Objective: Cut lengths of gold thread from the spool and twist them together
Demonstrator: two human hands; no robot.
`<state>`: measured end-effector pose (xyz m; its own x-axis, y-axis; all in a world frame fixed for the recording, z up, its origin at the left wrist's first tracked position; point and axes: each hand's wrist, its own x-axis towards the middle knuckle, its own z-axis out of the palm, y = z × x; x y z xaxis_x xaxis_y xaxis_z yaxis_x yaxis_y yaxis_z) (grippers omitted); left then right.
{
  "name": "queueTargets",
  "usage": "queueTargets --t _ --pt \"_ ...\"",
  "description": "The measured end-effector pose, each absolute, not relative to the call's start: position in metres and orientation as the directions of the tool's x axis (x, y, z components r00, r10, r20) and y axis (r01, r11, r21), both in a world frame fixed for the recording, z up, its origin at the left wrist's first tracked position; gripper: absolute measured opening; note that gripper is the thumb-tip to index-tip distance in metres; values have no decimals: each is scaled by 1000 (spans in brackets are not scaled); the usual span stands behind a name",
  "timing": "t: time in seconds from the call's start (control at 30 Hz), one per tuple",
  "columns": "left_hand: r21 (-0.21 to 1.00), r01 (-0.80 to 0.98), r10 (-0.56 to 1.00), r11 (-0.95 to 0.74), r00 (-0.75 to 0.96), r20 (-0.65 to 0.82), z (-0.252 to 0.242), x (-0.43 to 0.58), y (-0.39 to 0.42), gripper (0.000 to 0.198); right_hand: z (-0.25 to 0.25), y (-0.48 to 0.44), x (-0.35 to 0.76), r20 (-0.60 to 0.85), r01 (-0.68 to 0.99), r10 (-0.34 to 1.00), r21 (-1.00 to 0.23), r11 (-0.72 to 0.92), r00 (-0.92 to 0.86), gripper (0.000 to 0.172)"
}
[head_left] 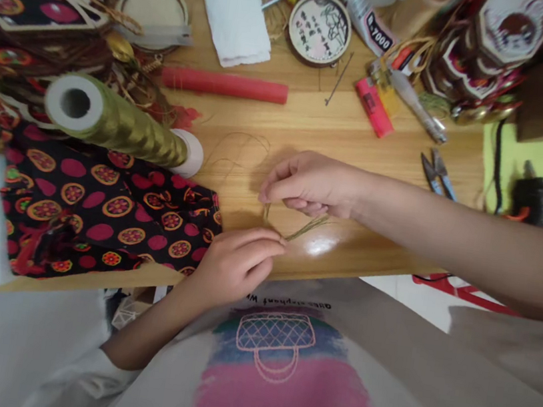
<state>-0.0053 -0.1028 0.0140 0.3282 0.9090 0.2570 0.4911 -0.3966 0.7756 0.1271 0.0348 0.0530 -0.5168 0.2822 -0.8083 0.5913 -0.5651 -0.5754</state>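
Observation:
Olive-green thread [306, 228] runs between my two hands, just above the front part of the wooden table. My left hand [242, 261] pinches the strands between thumb and forefinger near the table's front edge. Slightly higher and to the right, my right hand [309, 183] has its fingers closed on another stretch of the same thread, which bends down toward the left fingertips. A large spool of olive thread [131, 126] lies at the left, and a fine loose strand curls on the wood between it and my right hand.
Black patterned fabric [119, 209] covers the left front. A red stick [225, 85] lies behind my hands. Further back are a folded white paper [235, 10], a round ornament [319, 29] and a glue tube [371, 19]. A pink lighter [374, 107] and thread snips [438, 173] lie right.

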Motion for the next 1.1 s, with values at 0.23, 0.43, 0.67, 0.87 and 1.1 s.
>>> queueTargets --t 0.23,0.43,0.67,0.87,1.1 --pt "786 474 909 -397 324 263 15 -5 -103 21 51 37 125 -786 563 333 -609 -559 -521 17" --pt "782 479 906 -399 336 256 15 -5 -102 20 50 38 123 -762 543 378 -642 -541 -525 22" --pt "788 479 911 -387 330 247 14 -5 -103 21 47 41 121 -759 556 429 -651 -518 -489 22" --pt "802 467 917 -372 316 242 15 -4 -103 23 51 39 124 -689 551 529 -720 -421 -495 22" --pt "833 500 964 -235 229 134 16 -1 -104 21 78 22 161 -511 411 784 -837 -361 -353 18"
